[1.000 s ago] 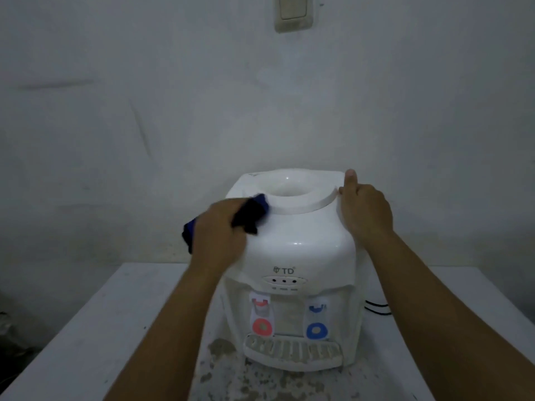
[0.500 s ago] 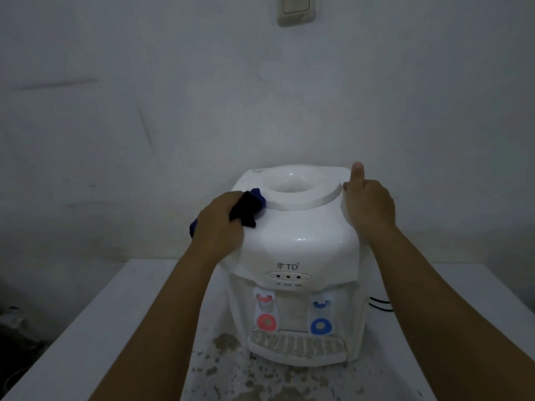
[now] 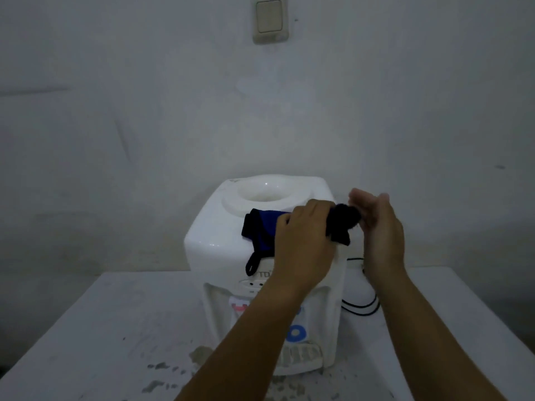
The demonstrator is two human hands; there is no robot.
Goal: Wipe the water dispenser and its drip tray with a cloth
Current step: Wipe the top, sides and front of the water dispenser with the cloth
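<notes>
Above the right shoulder of the white plastic water dispenser (image 3: 231,244), the left hand (image 3: 304,241) clenches a dark blue-and-black cloth (image 3: 262,233) stretched left-to-right, its right end touching the half-open, empty right hand (image 3: 376,224); the ribbed drip tray (image 3: 301,355) lies below.

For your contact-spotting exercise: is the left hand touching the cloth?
Touching. The head view shows the left hand gripping the cloth, fabric emerging on both sides of its fingers.

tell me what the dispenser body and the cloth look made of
Water dispenser: looks like glossy white moulded plastic, with a small highlight on its rounded shoulder. Cloth: seems a soft matte fabric, blue with black edging and a loop, draping limply.
</notes>
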